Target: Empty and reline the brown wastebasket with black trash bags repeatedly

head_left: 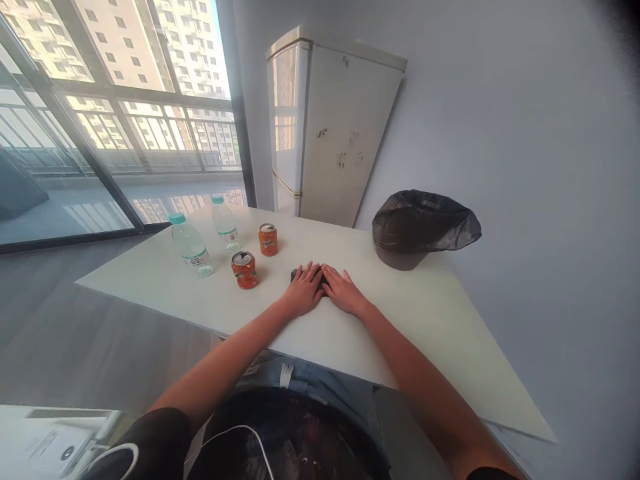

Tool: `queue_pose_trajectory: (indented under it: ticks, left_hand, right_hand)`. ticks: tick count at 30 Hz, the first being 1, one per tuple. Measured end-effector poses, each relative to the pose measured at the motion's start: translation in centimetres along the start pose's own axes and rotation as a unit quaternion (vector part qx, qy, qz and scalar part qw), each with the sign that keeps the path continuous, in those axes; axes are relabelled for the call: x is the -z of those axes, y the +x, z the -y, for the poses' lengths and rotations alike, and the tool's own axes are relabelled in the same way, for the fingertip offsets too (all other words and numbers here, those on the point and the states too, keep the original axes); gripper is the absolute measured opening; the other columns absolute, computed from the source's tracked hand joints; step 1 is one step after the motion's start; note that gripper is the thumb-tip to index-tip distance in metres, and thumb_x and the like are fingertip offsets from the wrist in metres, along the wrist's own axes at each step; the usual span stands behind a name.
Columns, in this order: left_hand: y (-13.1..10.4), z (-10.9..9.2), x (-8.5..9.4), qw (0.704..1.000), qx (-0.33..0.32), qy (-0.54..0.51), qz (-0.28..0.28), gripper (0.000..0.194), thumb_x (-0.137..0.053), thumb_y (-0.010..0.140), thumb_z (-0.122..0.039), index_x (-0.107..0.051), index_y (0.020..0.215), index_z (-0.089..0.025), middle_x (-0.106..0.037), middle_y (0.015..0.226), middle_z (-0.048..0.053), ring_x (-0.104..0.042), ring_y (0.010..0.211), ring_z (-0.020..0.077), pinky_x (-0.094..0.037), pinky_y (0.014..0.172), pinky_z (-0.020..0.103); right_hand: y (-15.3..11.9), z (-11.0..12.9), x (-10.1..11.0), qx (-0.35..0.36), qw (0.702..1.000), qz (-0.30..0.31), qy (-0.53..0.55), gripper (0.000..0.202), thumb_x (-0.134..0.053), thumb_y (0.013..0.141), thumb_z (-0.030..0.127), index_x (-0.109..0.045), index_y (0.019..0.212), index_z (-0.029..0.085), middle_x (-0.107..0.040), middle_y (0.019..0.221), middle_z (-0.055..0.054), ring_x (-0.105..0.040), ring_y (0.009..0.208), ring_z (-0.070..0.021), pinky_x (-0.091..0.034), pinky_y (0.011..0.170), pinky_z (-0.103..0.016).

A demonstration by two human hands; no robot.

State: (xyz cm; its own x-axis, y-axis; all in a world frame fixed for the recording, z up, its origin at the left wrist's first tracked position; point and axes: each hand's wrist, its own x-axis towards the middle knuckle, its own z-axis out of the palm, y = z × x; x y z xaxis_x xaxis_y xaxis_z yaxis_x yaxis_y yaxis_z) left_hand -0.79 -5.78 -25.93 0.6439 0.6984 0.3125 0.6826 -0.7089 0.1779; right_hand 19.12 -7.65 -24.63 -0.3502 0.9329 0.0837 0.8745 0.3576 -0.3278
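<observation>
The left hand (pixel 304 295) and the right hand (pixel 345 293) lay palm down on a pale desk (pixel 345 343), as seen from the wearer's head. Their fingers (pixel 308 270) were extended and slightly spread, angled inward so that the two sets of tips met or nearly met. A small black item (pixel 293 275) lay beneath them — largely covered, showing only past the left fingertips and in the gap between the hands; the fingers rested over it rather than closing round it, and its full shape could not be told. To the left of the fingers, two orange cans stood upright: the nearer can (pixel 245 272) and, slightly farther ahead, the farther can (pixel 269 241). Beyond these, farther left of the fingers, stood two clear bottles with teal caps, the front bottle (pixel 194 248) and the rear bottle (pixel 225 221). Ahead and to the right of the fingers, well apart from them, a brown container (pixel 400 259) bore a black plastic bag (pixel 430 223). Straight ahead, past the far edge, stood a white refrigerator (pixel 345 133).
</observation>
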Motion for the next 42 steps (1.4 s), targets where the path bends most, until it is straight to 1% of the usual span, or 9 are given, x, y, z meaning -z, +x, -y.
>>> queue_pose_trajectory:
  ticks: [6, 11, 13, 18, 20, 25, 30, 37, 42]
  left_hand:
    - [0.1, -0.3, 2.0, 0.997, 0.034, -0.042, -0.052, 0.036, -0.059, 0.097, -0.026, -0.073, 0.13, -0.023, -0.065, 0.123, 0.015, -0.063, 0.118, 0.0307, -0.05, 0.107, 0.049]
    - [-0.3, 0.1, 1.5, 0.997, -0.018, -0.074, 0.004, 0.091, -0.077, 0.077, -0.074, -0.06, 0.146, -0.018, -0.058, 0.144, 0.02, -0.056, 0.134, 0.0392, -0.043, 0.117, 0.054]
    - [-0.3, 0.3, 1.5, 0.995, -0.017, -0.092, 0.017, 0.084, -0.076, 0.082, -0.07, -0.059, 0.145, -0.018, -0.058, 0.147, 0.02, -0.056, 0.136, 0.0385, -0.042, 0.118, 0.053]
    - [0.3, 0.3, 1.9, 0.994, 0.009, -0.111, 0.01, 0.025, -0.057, 0.098, -0.026, -0.07, 0.119, -0.021, -0.076, 0.116, 0.013, -0.072, 0.111, 0.0297, -0.052, 0.102, 0.044]
    - [0.4, 0.2, 2.1, 0.992, 0.024, -0.125, 0.001, 0.024, -0.052, 0.098, -0.019, -0.07, 0.114, -0.022, -0.078, 0.105, 0.01, -0.074, 0.099, 0.0264, -0.055, 0.092, 0.039]
    - [0.4, -0.1, 2.7, 0.981, 0.069, -0.178, -0.036, 0.026, -0.043, 0.106, -0.03, -0.058, 0.127, -0.025, -0.078, 0.098, 0.004, -0.073, 0.087, 0.0214, -0.054, 0.079, 0.032]
    - [0.0, -0.5, 3.3, 0.968, 0.073, -0.22, -0.092, 0.032, -0.055, 0.102, -0.046, -0.053, 0.128, -0.027, -0.074, 0.111, 0.002, -0.07, 0.093, 0.0193, -0.053, 0.08, 0.03]
    - [1.1, 0.0, 2.5, 0.966, 0.114, -0.201, -0.115, 0.012, -0.051, 0.102, -0.029, -0.06, 0.108, -0.024, -0.068, 0.098, 0.002, -0.061, 0.071, 0.0155, -0.051, 0.074, 0.031]
    - [1.2, -0.5, 2.7, 0.976, 0.073, -0.169, -0.119, 0.019, -0.056, 0.102, -0.039, -0.066, 0.111, -0.025, -0.068, 0.114, 0.008, -0.063, 0.106, 0.0244, -0.052, 0.093, 0.038]
  right_hand:
    - [-1.8, -1.7, 3.9, -0.036, 0.995, -0.06, 0.074, 0.038, -0.044, 0.106, 0.038, -0.074, 0.124, 0.025, -0.077, 0.123, -0.008, -0.069, 0.112, -0.0251, -0.047, 0.103, -0.041]
    - [-2.3, -3.0, 5.0, 0.016, 0.989, -0.009, 0.15, 0.027, -0.058, 0.1, 0.037, -0.079, 0.104, 0.021, -0.074, 0.079, -0.001, -0.064, 0.072, -0.0186, -0.05, 0.074, -0.03]
    - [-2.3, -3.2, 5.1, 0.048, 0.986, -0.024, 0.159, 0.026, -0.068, 0.094, 0.039, -0.078, 0.111, 0.021, -0.073, 0.086, -0.003, -0.064, 0.081, -0.0212, -0.051, 0.081, -0.033]
    - [-2.5, -3.5, 5.0, 0.112, 0.988, -0.019, 0.1, 0.083, -0.088, 0.077, 0.046, -0.055, 0.152, 0.034, -0.054, 0.153, -0.011, -0.048, 0.139, -0.033, -0.036, 0.118, -0.053]
    - [-2.4, -3.3, 4.7, 0.108, 0.989, -0.014, 0.099, 0.075, -0.087, 0.079, 0.045, -0.059, 0.148, 0.035, -0.052, 0.158, -0.01, -0.044, 0.144, -0.0339, -0.032, 0.119, -0.058]
    - [-1.3, -2.4, 2.9, 0.04, 0.973, -0.089, 0.211, 0.025, -0.06, 0.097, 0.035, -0.076, 0.11, 0.022, -0.077, 0.106, -0.007, -0.067, 0.099, -0.0244, -0.051, 0.096, -0.041]
    - [-0.1, -2.2, 1.2, -0.005, 0.967, -0.122, 0.223, 0.018, -0.059, 0.09, 0.03, -0.073, 0.085, 0.019, -0.071, 0.102, -0.005, -0.065, 0.089, -0.0196, -0.052, 0.083, -0.031]
    - [-0.1, -1.9, 1.2, -0.037, 0.971, -0.116, 0.205, 0.02, -0.06, 0.083, 0.026, -0.06, 0.063, 0.02, -0.063, 0.083, -0.002, -0.059, 0.071, -0.0157, -0.046, 0.069, -0.027]
    - [0.2, -2.1, 0.7, -0.057, 0.972, -0.135, 0.185, 0.021, -0.059, 0.083, 0.028, -0.052, 0.064, 0.022, -0.057, 0.075, 0.0, -0.054, 0.068, -0.0158, -0.042, 0.064, -0.027]
